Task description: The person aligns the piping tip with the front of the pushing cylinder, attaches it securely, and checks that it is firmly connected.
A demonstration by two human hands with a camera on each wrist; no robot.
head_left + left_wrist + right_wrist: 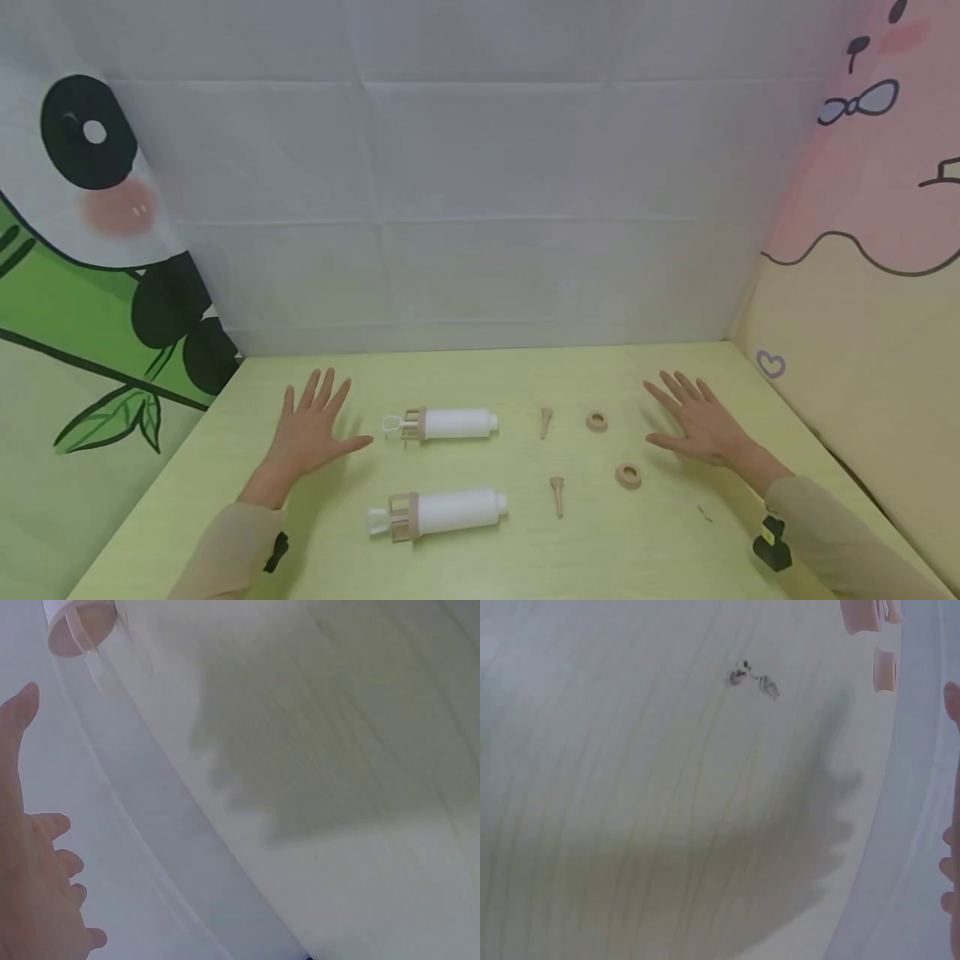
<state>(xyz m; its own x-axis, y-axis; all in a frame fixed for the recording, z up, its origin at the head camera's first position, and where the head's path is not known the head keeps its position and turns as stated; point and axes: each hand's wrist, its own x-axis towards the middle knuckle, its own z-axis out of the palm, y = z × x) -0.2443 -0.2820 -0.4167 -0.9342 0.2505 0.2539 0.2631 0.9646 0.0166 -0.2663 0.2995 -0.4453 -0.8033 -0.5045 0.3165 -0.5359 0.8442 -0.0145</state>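
Note:
My left hand (309, 432) hovers with fingers spread at the left of the table, holding nothing. Close to its thumb lies a white syringe-like tube (457, 423) with a beige collar, slotted frame and looped white handle. A second such tube (459, 511) lies nearer the front. Two slim beige cone-shaped nozzles, the far one (546, 422) and the near one (557, 497), lie right of the tubes. Beyond them are two beige rings, one far (597, 422) and one near (628, 476). Fingers spread and nothing held, my right hand (702, 427) is to the right of the rings.
The pale yellow-green table (420, 575) has a white cloth wall (480, 208) behind it. Cartoon-printed panels flank it, a green and white one (75, 308) on the left and a pink and cream one (862, 333) on the right. A small dark mark (705, 513) shows at the front right.

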